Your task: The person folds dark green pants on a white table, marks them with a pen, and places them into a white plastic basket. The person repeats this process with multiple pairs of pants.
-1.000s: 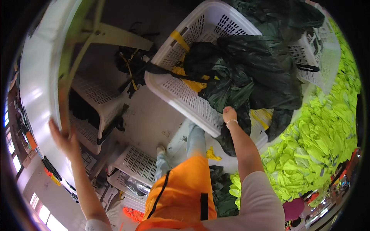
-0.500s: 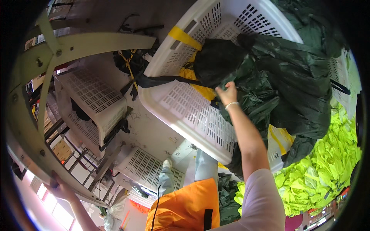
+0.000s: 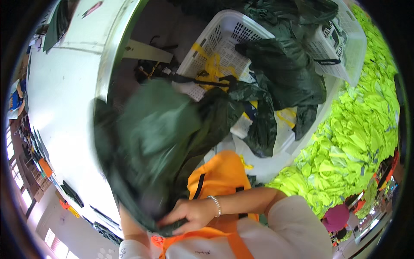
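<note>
A dark green garment (image 3: 155, 129) of thin, shiny cloth hangs in front of me, bunched and blurred by motion. My right hand (image 3: 194, 214), with a beaded bracelet at the wrist, pinches its near edge. My left forearm (image 3: 133, 228) runs up under the cloth, which hides the left hand and its fingers. Beyond the garment stands a white slatted basket (image 3: 219, 32). More dark green garments (image 3: 286, 73) lie heaped over its right side, and yellow strips (image 3: 214, 67) lie inside. The held cloth reaches toward that heap; whether they join I cannot tell.
A white table (image 3: 64, 112) curves along my left, with a small pink tool (image 3: 92, 9) at its far end. To the right spreads a big pile of neon yellow-green garments (image 3: 345, 159). An orange apron (image 3: 217, 172) covers my front.
My right hand has come from the basket back toward my body, bringing a dark green garment. My left hand has left the table frame and is now behind the cloth. The view has shifted.
</note>
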Motion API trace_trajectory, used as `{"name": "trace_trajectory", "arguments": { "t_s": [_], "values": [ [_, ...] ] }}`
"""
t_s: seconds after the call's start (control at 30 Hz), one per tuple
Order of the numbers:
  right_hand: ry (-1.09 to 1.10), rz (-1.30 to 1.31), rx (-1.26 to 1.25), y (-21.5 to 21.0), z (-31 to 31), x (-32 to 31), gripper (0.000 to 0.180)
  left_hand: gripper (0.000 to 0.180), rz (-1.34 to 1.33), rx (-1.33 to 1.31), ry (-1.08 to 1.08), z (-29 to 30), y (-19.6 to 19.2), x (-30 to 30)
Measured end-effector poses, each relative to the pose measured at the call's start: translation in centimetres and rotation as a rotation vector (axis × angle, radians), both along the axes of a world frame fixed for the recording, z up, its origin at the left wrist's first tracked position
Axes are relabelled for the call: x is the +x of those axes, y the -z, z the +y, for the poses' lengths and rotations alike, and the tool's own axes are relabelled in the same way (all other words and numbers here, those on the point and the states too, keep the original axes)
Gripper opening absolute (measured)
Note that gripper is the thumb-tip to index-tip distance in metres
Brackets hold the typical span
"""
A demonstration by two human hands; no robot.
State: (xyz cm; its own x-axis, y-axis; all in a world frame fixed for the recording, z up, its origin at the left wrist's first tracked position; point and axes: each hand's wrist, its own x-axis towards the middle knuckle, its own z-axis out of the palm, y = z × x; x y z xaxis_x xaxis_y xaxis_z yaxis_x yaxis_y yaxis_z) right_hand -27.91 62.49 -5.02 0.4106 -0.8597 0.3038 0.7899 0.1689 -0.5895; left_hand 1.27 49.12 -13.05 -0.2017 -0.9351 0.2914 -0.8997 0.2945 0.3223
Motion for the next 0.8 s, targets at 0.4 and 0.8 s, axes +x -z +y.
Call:
{"name": "trace_trajectory", "arguments": {
  "t_s": [0.4,0.8],
  "values": [
    [0.131,1.318,0.198,-5.7,6.7,7.7,0.056,0.050,0.515,0.292,-0.517,6.4,-24.9,9.1],
    [1.279,0.292,-0.018,-26.1,-9.9,6.5,0.038,0.052,1.142,-0.045,0.367,7.7,-37.7,13.5]
  ]
}}
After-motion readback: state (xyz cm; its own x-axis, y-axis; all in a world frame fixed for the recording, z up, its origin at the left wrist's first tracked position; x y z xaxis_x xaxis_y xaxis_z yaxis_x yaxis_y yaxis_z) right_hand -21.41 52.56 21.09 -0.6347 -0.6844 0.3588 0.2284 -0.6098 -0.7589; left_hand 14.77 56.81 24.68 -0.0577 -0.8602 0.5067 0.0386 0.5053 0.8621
